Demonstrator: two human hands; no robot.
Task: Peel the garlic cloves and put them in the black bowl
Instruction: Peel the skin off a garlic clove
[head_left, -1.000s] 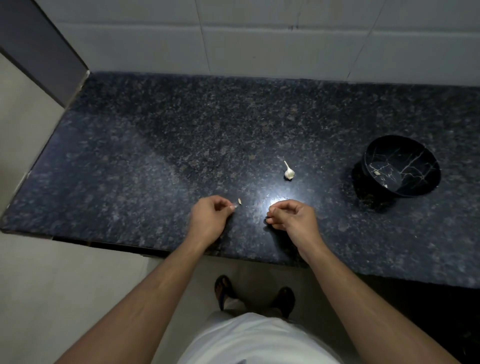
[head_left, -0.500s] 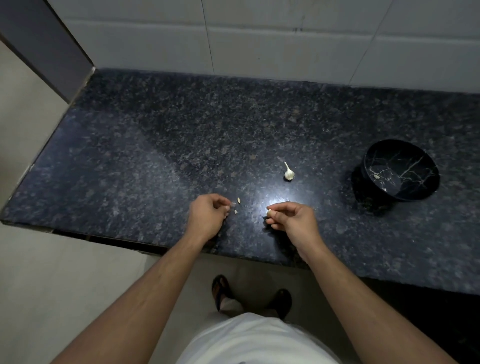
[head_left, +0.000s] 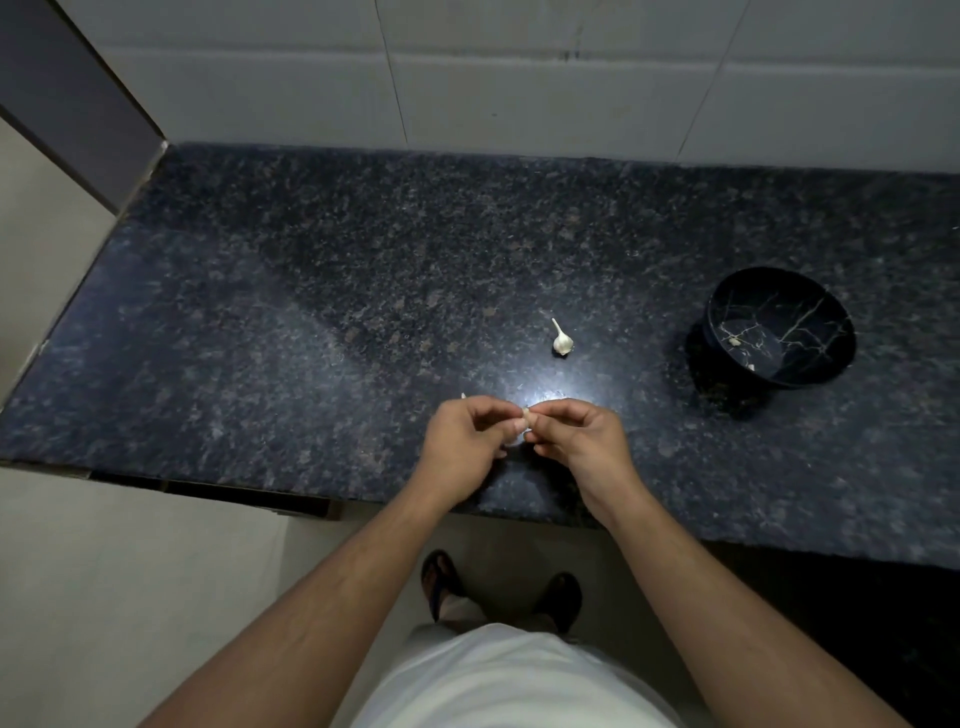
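My left hand (head_left: 462, 441) and my right hand (head_left: 582, 436) meet over the front of the dark granite counter (head_left: 311, 312). Between their fingertips they pinch a small pale garlic clove (head_left: 525, 415), mostly hidden by the fingers. A white garlic piece with a thin stalk (head_left: 562, 340) lies on the counter just beyond the hands. The black bowl (head_left: 779, 327) with pale vein lines stands at the right and holds a few small pale bits (head_left: 733, 341).
A tiny scrap of peel (head_left: 463, 396) lies by my left hand. A white tiled wall (head_left: 519, 93) backs the counter. The counter's front edge runs just under my wrists, and its left end meets a dark panel (head_left: 78, 104).
My left hand has moved right, away from the peel scraps, and joined my right hand on the clove. The two hands were apart before.
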